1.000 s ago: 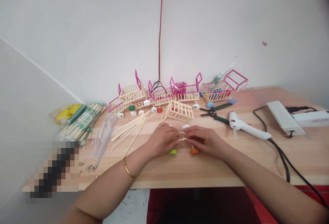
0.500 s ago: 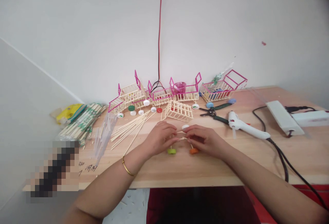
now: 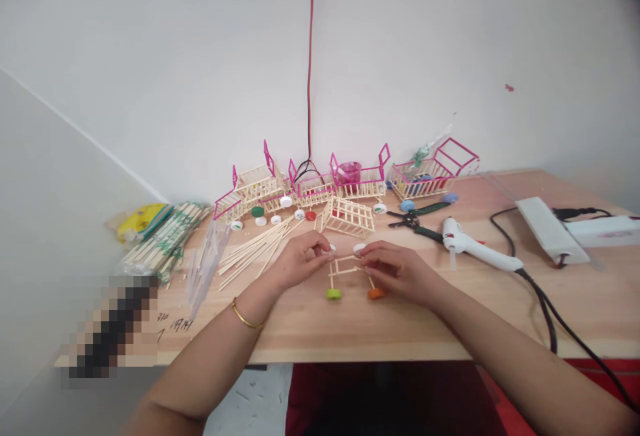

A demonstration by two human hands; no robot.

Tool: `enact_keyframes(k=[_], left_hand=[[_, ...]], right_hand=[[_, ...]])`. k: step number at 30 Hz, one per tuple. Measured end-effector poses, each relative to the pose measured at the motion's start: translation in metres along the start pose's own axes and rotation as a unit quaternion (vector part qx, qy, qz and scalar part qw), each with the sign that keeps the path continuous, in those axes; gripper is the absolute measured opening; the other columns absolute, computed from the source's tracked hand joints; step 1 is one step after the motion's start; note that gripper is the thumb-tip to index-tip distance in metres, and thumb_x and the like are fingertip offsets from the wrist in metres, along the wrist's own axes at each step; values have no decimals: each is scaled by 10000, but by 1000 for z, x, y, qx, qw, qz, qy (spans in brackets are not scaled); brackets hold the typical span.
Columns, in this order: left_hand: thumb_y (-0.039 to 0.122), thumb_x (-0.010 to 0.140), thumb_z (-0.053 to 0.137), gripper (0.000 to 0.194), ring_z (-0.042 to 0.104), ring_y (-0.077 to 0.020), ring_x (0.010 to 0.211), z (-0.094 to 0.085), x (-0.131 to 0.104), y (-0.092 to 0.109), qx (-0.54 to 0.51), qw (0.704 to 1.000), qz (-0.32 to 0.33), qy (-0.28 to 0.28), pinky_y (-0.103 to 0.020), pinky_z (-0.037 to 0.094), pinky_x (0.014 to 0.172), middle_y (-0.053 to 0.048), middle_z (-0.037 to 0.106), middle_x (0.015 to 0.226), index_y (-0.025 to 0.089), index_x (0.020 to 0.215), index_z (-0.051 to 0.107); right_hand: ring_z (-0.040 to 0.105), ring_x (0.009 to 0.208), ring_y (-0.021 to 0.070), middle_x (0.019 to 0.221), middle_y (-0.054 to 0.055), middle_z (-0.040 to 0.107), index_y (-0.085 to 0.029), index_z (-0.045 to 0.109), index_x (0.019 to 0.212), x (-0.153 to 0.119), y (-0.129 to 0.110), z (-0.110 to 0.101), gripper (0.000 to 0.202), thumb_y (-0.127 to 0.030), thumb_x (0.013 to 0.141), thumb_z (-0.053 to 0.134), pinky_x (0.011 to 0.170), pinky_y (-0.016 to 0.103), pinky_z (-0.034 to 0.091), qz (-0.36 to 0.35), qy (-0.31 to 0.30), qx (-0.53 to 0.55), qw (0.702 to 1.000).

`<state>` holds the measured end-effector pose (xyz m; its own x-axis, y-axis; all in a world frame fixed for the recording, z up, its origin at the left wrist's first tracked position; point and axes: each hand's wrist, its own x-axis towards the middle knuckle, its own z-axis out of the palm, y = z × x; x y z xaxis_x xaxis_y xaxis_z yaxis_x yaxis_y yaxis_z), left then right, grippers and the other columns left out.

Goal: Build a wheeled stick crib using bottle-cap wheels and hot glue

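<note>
A small stick frame stands on the wooden table between my hands, with a green cap wheel and an orange cap wheel at its near side. Two white caps sit at its far corners. My left hand pinches the far left white cap. At the right side of the frame, my right hand has its fingers closed beside the other white cap; its fingertips cover part of the frame. Just behind lies a stick basket.
Pink-trimmed stick carts line the wall. Loose sticks, clear glue sticks and bundled sticks lie left. Pliers, a white glue gun with cables and a white power strip lie right.
My left hand has drawn back left from the frame's middle to its far left cap, uncovering the frame. My right hand has barely shifted. The view has moved slightly.
</note>
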<state>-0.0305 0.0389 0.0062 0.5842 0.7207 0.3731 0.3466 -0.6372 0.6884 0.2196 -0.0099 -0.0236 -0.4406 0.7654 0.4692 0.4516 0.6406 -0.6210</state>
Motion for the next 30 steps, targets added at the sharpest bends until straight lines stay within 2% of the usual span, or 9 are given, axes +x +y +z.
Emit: enact_keyframes(k=[4, 7, 15, 18, 22, 25, 27, 30], left_hand=[[325, 799, 651, 227, 537, -104, 663, 2, -2, -3, -15, 998, -5, -59, -258, 464, 667, -56, 634, 907, 150, 930, 590], [332, 774, 684, 273, 536, -106, 666, 3, -3, -4, -7, 997, -19, -80, -244, 457, 654, -43, 629, 876, 152, 959, 596], [344, 804, 652, 208, 598, -143, 776, 6, -3, -4, 18, 994, -4, -106, -233, 458, 672, -57, 655, 900, 158, 886, 609], [347, 829, 624, 194, 589, -133, 732, 5, -3, -3, 24, 997, 15, -70, -233, 446, 664, -47, 655, 826, 154, 820, 612], [358, 906, 505, 341, 526, -108, 605, 1, -3, -2, 77, 996, 13, 42, -232, 393, 604, -15, 588, 636, 148, 646, 573], [348, 933, 451, 380, 506, -109, 580, -1, -2, -5, 96, 990, 2, 101, -240, 384, 584, -7, 557, 601, 151, 627, 562], [343, 931, 463, 341, 548, -123, 651, -1, 0, -10, 71, 988, 14, 134, -255, 430, 639, -22, 595, 674, 154, 674, 583], [331, 923, 486, 252, 609, -175, 949, 3, 2, -19, 51, 987, 58, 144, -332, 478, 861, -85, 662, 968, 167, 843, 658]], right_hand=[[671, 776, 148, 1088, 110, 640, -196, 666, 974, -2, 1, 1, 172, -290, 888, 551, 704, 275, 561, 20, -4, 22, 1000], [654, 699, 123, 1089, 107, 638, -197, 660, 974, -3, 3, 2, 171, -302, 882, 561, 672, 262, 558, 30, -4, 29, 999], [666, 907, 185, 1070, 97, 662, -221, 672, 909, -1, 2, 2, 136, -268, 880, 548, 749, 289, 547, 12, -9, 3, 1000], [665, 923, 195, 1060, 89, 669, -229, 676, 902, -1, 0, 0, 135, -279, 878, 553, 785, 311, 542, 8, 1, -5, 1000], [662, 847, 196, 932, 68, 685, -226, 663, 895, 1, 0, -4, 130, -290, 878, 551, 739, 313, 534, 28, 42, -24, 998], [641, 783, 187, 869, 58, 681, -222, 657, 863, 2, 2, -5, 150, -291, 891, 527, 678, 302, 512, 45, 66, -58, 995], [624, 749, 183, 850, 57, 678, -219, 651, 834, 3, 3, -5, 163, -298, 892, 520, 639, 296, 497, 58, 84, -82, 991], [603, 704, 180, 835, 57, 673, -214, 633, 794, 3, 6, -4, 172, -303, 884, 516, 578, 288, 476, 81, 108, -102, 986]])
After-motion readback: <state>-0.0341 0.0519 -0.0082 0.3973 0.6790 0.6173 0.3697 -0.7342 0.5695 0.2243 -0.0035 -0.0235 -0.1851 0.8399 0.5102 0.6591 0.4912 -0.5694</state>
